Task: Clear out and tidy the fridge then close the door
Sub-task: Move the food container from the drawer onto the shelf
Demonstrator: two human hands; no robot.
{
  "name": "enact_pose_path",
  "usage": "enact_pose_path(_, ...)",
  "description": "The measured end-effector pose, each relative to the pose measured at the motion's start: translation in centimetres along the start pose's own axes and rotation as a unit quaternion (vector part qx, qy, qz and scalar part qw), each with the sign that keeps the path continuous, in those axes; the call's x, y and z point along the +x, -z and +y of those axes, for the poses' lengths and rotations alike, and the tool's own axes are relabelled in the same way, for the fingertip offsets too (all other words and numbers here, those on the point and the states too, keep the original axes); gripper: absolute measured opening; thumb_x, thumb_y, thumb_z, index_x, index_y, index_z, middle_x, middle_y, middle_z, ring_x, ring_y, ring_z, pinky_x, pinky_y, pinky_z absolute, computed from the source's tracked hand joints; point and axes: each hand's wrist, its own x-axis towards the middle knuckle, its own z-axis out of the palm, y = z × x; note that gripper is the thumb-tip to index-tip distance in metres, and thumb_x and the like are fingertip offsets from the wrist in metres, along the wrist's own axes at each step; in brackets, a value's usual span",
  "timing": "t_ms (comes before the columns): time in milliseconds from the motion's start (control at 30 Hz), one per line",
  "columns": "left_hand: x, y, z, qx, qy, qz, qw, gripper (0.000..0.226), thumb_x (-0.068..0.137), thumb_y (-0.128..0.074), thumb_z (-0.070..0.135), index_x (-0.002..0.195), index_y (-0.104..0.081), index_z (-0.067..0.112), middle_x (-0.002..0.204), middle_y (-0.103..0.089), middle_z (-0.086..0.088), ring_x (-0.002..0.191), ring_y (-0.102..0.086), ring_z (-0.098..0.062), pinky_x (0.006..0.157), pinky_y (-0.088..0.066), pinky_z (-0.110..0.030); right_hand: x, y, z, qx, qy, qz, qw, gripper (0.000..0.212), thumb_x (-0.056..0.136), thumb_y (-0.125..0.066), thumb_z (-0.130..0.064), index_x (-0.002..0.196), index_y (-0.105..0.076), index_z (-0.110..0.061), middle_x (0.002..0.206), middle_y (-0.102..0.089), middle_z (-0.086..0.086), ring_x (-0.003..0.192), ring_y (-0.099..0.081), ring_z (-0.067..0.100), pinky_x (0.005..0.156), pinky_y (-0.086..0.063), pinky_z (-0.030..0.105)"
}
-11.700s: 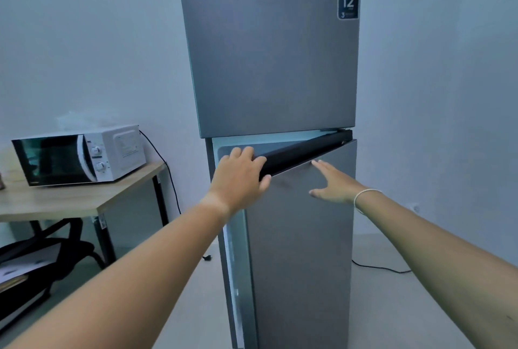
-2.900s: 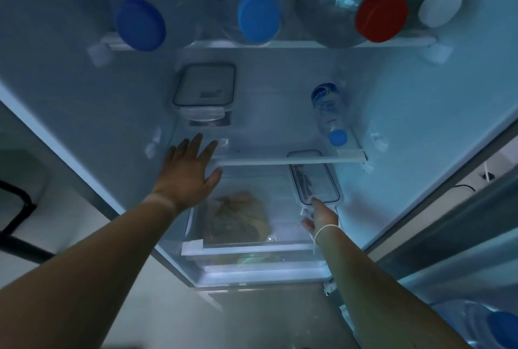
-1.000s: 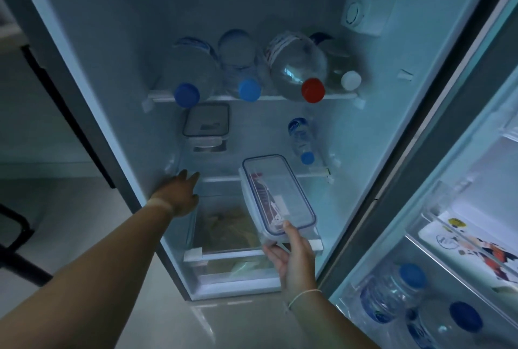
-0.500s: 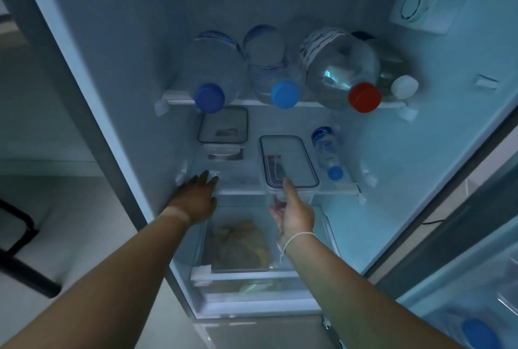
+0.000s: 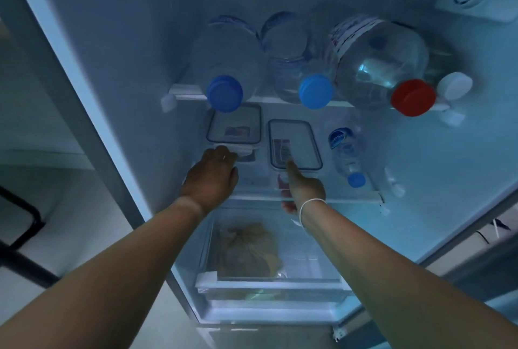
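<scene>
Across the top shelf [image 5: 280,99] lie four big water bottles [image 5: 375,68], likely heavy and prone to roll; each needs a grip round the body. Below, on the middle shelf [image 5: 350,197], two rigid lidded boxes look light but slick. Right hand [image 5: 304,190] clamps the near end of the right box [image 5: 294,145], thumb on the lid. Left hand [image 5: 211,177] touches the left box [image 5: 234,128], fingers hidden, so I cannot tell their state. A small bottle [image 5: 346,153] lies beside.

Both hands [image 5: 304,190] at 2 containers [image 5: 294,145]
</scene>
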Motion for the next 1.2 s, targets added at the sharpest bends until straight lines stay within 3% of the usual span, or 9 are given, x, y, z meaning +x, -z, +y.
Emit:
enact_pose_path(133,2.1,1.0,0.5,0.043,-0.046,0.044,0.997,0.041,0.082,-0.052,0.018,0.120,-0.059,0.005,0.123,-0.059,-0.021,0.107,-0.056,-0.041,0.077,-0.053,-0.046,0.9,-0.7,-0.9,0.017,-0.004,-0.015,1.000,0.051,0.080,-0.057,-0.058,0.063,-0.059,-0.010,0.073,-0.065,0.008,0.052,-0.055,0.021,0.056,-0.053,0.033)
enact_pose_path(267,3.8,1.2,0.6,0.072,-0.051,0.009,0.996,0.051,0.090,-0.045,0.024,0.139,-0.040,0.010,0.148,-0.038,-0.018,0.131,-0.040,-0.037,0.103,-0.039,-0.046,1.7,-1.0,-1.7,0.022,-0.019,-0.039,0.999,0.045,0.080,-0.059,-0.055,0.066,-0.057,-0.012,0.070,-0.062,0.008,0.058,-0.057,0.022,0.062,-0.056,0.036)
enact_pose_path(367,5.0,0.8,0.1,0.103,-0.039,-0.052,0.993,0.056,0.095,-0.040,0.028,0.147,-0.023,0.014,0.158,-0.020,-0.012,0.143,-0.023,-0.032,0.116,-0.023,-0.040,2.3,-1.2,-2.5,0.023,-0.026,-0.065,0.997,0.041,0.081,-0.060,-0.052,0.067,-0.055,-0.013,0.071,-0.060,0.009,0.061,-0.057,0.022,0.055,-0.054,0.034)
enact_pose_path(500,5.3,0.2,-0.2,0.091,-0.021,-0.096,0.991,0.055,0.097,-0.035,0.024,0.148,-0.018,0.013,0.159,-0.018,-0.010,0.144,-0.021,-0.032,0.116,-0.019,-0.039,3.2,-1.4,-3.1,0.029,-0.036,-0.084,0.995,0.038,0.083,-0.060,-0.050,0.071,-0.055,-0.014,0.073,-0.058,0.009,0.065,-0.056,0.020,0.049,-0.050,0.031)
enact_pose_path(700,5.2,-0.3,-0.3,0.076,-0.014,-0.086,0.993,0.056,0.096,-0.036,0.020,0.149,-0.017,0.014,0.159,-0.018,-0.010,0.145,-0.021,-0.032,0.117,-0.018,-0.039,4.4,-1.3,-3.3,0.018,-0.028,-0.105,0.994,0.036,0.085,-0.057,-0.049,0.075,-0.054,-0.015,0.076,-0.054,0.008,0.065,-0.055,0.017,0.045,-0.046,0.028)
enact_pose_path(900,5.0,-0.2,0.1,0.092,-0.010,-0.082,0.992,0.056,0.097,-0.035,0.020,0.149,-0.016,0.014,0.159,-0.017,-0.010,0.144,-0.021,-0.033,0.117,-0.017,-0.039,4.9,-1.3,-3.7,0.002,-0.027,-0.115,0.993,0.041,0.085,-0.056,-0.051,0.098,-0.056,-0.012,0.079,-0.057,0.008,0.065,-0.055,0.016,0.045,-0.046,0.027)
enact_pose_path(1100,4.9,0.0,0.0,0.104,-0.012,-0.087,0.991,0.057,0.096,-0.035,0.020,0.149,-0.015,0.014,0.159,-0.016,-0.009,0.144,-0.020,-0.032,0.117,-0.017,-0.039,4.8,-1.0,-3.9,-0.014,-0.041,-0.124,0.991,0.042,0.086,-0.053,-0.052,0.101,-0.055,-0.012,0.083,-0.058,0.007,0.067,-0.055,0.017,0.048,-0.047,0.029)
enact_pose_path(1200,5.0,0.1,-0.1,0.115,-0.020,-0.087,0.989,0.058,0.096,-0.037,0.021,0.149,-0.015,0.013,0.159,-0.016,-0.011,0.144,-0.022,-0.032,0.116,-0.019,-0.038,4.8,-1.0,-3.8,-0.006,-0.044,-0.115,0.992,0.043,0.084,-0.055,-0.054,0.091,-0.058,-0.012,0.088,-0.060,0.009,0.068,-0.055,0.019,0.049,-0.047,0.028)
